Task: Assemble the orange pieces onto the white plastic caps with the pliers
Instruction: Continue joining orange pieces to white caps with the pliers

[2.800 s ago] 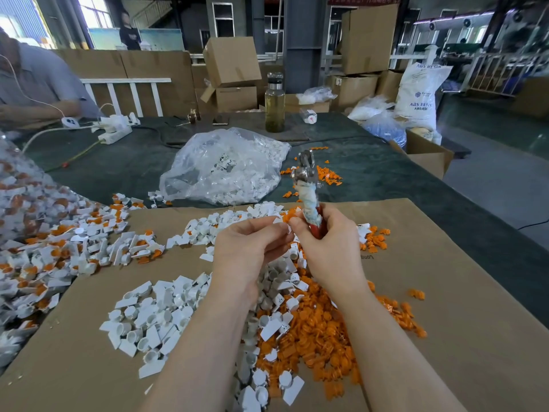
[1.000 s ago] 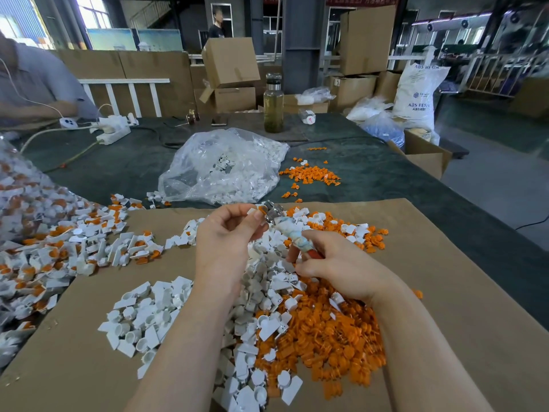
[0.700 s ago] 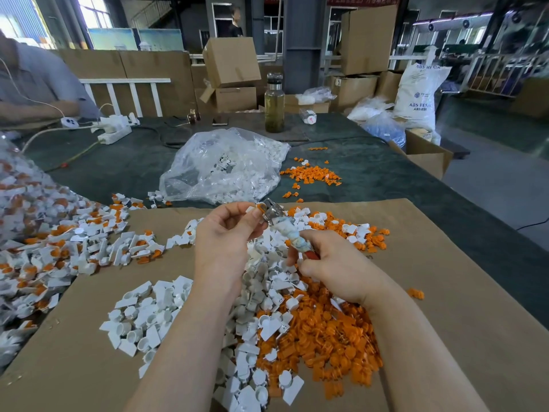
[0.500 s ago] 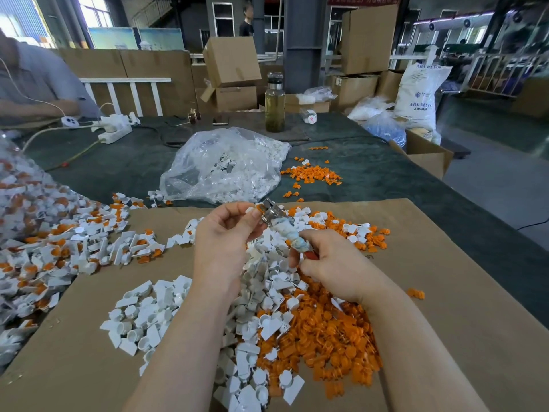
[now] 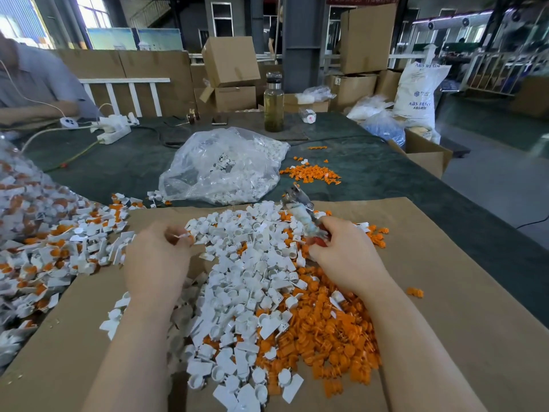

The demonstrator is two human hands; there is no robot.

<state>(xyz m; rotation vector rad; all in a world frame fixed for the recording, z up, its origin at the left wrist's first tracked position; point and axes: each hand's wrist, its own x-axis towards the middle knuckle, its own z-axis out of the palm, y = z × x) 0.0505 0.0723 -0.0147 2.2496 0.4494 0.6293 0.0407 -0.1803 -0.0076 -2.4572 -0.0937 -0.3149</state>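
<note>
- Left hand (image 5: 154,263) pinches a small white plastic cap (image 5: 180,235) at the left edge of the central heap of white caps (image 5: 246,275).
- Right hand (image 5: 341,257) grips tape-wrapped, red-handled pliers (image 5: 303,215); jaws point away, whether they are parted I cannot tell.
- Best next: seat one loose orange piece (image 5: 335,331) squarely before squeezing.
- Clear plastic bag (image 5: 222,168) behind the heap; finished caps (image 5: 53,242) crowd its left.

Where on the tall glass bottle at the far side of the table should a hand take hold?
Grip the glass bottle round its straight body, coming from the near side. It stands upright with bare table before it, while boxes crowd behind. Judged from this view only.
</note>
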